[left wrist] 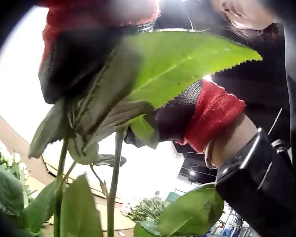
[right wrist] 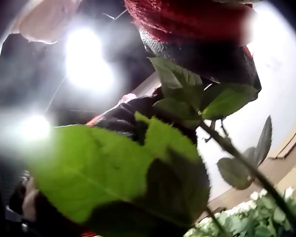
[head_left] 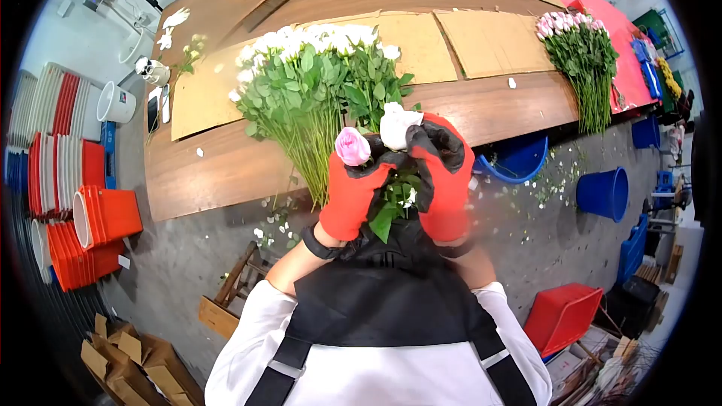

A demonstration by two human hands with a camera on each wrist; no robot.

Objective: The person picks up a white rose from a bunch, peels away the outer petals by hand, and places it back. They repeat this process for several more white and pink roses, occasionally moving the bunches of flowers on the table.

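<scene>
Both hands wear red gloves with black palms. My left hand [head_left: 357, 194] grips a pink rose [head_left: 352, 146] just under its bloom, thumb reaching toward the right hand. A white rose [head_left: 397, 126] stands upright between the hands. Fingers and thumb of my right hand [head_left: 445, 173] pinch it at the right side of its bloom. Below the hands hang green leaves [head_left: 382, 222], close to the black apron. In the left wrist view a big leaf [left wrist: 187, 59] and stems cover part of the gloves. Another leaf [right wrist: 103, 173] fills much of the right wrist view.
A large pile of white roses [head_left: 308, 68] lies on the wooden table [head_left: 203, 180], over cardboard [head_left: 489, 45]. Pink roses [head_left: 579, 53] lie at the right. Blue buckets [head_left: 602, 194] and fallen petals are on the floor, with orange crates [head_left: 105, 214] at the left.
</scene>
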